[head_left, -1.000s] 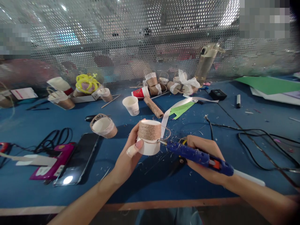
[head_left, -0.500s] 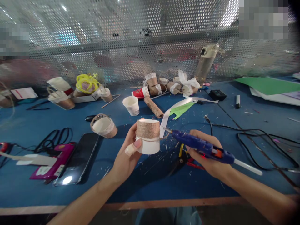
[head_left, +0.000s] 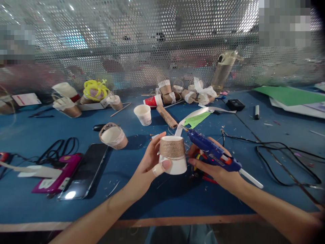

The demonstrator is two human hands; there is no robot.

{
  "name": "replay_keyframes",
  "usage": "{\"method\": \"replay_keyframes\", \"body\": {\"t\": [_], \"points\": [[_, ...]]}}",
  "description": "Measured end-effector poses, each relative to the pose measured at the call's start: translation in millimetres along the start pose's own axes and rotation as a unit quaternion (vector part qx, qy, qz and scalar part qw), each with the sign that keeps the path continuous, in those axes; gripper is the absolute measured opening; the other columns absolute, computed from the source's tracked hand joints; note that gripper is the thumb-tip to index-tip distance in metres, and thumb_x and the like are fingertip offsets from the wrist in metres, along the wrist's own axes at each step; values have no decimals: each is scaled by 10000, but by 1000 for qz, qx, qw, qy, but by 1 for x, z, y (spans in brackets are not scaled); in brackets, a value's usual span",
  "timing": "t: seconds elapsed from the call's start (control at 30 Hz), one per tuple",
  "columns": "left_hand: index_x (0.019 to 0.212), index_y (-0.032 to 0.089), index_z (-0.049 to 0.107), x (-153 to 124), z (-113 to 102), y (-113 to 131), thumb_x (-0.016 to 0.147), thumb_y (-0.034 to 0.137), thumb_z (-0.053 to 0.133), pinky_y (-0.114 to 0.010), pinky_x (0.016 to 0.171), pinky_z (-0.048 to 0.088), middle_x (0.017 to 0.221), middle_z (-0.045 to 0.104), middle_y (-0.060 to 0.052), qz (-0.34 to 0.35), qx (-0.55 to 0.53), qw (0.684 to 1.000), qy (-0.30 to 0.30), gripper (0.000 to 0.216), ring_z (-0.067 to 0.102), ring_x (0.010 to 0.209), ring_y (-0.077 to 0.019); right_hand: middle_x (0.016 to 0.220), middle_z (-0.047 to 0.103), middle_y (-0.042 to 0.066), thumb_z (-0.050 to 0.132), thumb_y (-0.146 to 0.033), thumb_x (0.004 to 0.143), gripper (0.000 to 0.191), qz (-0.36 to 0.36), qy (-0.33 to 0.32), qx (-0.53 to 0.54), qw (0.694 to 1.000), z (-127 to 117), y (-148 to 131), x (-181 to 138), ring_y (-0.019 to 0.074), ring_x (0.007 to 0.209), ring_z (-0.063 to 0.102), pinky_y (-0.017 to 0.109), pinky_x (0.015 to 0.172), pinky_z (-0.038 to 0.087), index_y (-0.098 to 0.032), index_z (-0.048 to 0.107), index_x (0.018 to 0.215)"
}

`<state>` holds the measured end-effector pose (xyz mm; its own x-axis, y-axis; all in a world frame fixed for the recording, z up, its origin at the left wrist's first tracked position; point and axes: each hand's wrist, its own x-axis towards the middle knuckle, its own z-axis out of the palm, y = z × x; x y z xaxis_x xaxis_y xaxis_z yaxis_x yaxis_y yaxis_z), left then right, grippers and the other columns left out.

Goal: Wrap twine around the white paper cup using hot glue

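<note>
My left hand (head_left: 152, 159) grips a white paper cup (head_left: 175, 166) turned upside down, its narrower upper half wound with brown twine (head_left: 172, 147). In my right hand (head_left: 215, 167) is a blue hot glue gun (head_left: 212, 149) with a white glue stick (head_left: 251, 178) poking out of its back. The nozzle points up and left, just above and beside the cup's right side. The fingertips of my right hand are close to the cup; whether they touch it or the twine, I cannot tell. Under that hand lie pliers (head_left: 209, 178) with red and yellow handles, partly hidden.
A twine-covered basket cup (head_left: 114, 137), a phone (head_left: 85, 171) with its light on and a magenta power strip (head_left: 57, 176) lie left. Behind are a white cup (head_left: 142, 114), twine roll (head_left: 167, 117) and white ribbon (head_left: 193, 113). A black cable (head_left: 264, 140) loops right; a bottle (head_left: 223, 71) stands behind.
The cup in my left hand has moved right and slightly down. The glue gun has shifted left, its nozzle tilting further up, and my right fingers have come near the cup.
</note>
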<state>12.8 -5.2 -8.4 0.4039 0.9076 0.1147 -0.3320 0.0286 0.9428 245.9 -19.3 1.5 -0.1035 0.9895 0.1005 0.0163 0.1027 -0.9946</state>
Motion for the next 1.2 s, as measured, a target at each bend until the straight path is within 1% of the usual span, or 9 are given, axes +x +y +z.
{"method": "replay_keyframes", "body": {"t": [0.1, 0.3, 0.37, 0.43, 0.6, 0.77, 0.97, 1.07, 1.2], "points": [[1488, 468, 491, 2, -1, 1, 942, 321, 730, -325, 1006, 517, 1475, 585, -11, 0, 4, 1000, -2, 614, 570, 1302, -245, 868, 745, -20, 858, -292, 835, 175, -23, -7, -20, 1000, -2, -4, 1, 142, 718, 692, 264, 631, 578, -268, 693, 890], [1457, 444, 510, 4, 0, 3, 912, 304, 769, -336, 1019, 512, 1428, 604, -19, 15, 35, 999, 29, 620, 570, 1313, -253, 909, 724, -28, 815, -258, 887, 145, -60, -29, 9, 998, -12, -4, 2, 179, 929, 731, 319, 871, 595, -270, 671, 877], [1444, 435, 510, 3, 1, 4, 893, 295, 790, -334, 1017, 516, 1416, 598, -18, 14, 45, 998, 32, 634, 589, 1285, -243, 902, 712, -42, 804, -253, 898, 151, -45, -49, 39, 997, -15, -3, 1, 169, 872, 738, 320, 841, 608, -276, 656, 881], [1432, 427, 510, 3, 2, 6, 881, 296, 804, -325, 1017, 517, 1405, 592, -17, 14, 60, 997, 37, 638, 598, 1263, -229, 868, 708, -53, 814, -246, 885, 164, -18, -63, 53, 996, -16, -5, 0, 141, 755, 723, 285, 741, 619, -272, 653, 866], [1421, 401, 495, 2, 4, 9, 878, 301, 810, -327, 1023, 513, 1367, 611, -30, 19, 89, 995, 40, 635, 609, 1240, -223, 822, 749, -38, 862, -260, 829, 155, -25, -24, -21, 999, -12, -14, 0, 94, 609, 658, 206, 600, 588, -248, 708, 848], [1452, 376, 434, 4, 4, 10, 873, 311, 811, -382, 1014, 524, 1358, 630, -60, -8, 90, 995, 40, 694, 632, 1219, -258, 827, 755, -19, 853, -301, 841, 132, -60, 11, -81, 995, -12, -15, -4, 141, 692, 720, 242, 633, 608, -257, 730, 822], [1403, 360, 479, 4, 6, 9, 847, 287, 828, -393, 1011, 512, 1331, 637, -53, -9, 99, 994, 49, 661, 621, 1213, -268, 833, 806, -25, 872, -311, 820, 198, -99, 46, -81, 991, -14, -14, -4, 209, 763, 773, 323, 674, 630, -289, 676, 811], [1368, 360, 498, 3, 5, 9, 847, 279, 822, -369, 932, 534, 1291, 654, -48, -16, 85, 995, 53, 618, 634, 1148, -264, 826, 804, -27, 866, -296, 826, 207, -75, 43, -82, 993, -13, -17, -3, 204, 742, 762, 340, 690, 635, -292, 662, 789], [1361, 357, 508, 3, 3, 7, 847, 304, 824, -334, 857, 545, 1232, 652, -48, -23, 60, 996, 54, 606, 654, 1047, -233, 823, 786, -44, 863, -274, 825, 196, -33, 40, -72, 996, -9, -18, -2, 162, 706, 730, 295, 675, 621, -282, 672, 781]]}}
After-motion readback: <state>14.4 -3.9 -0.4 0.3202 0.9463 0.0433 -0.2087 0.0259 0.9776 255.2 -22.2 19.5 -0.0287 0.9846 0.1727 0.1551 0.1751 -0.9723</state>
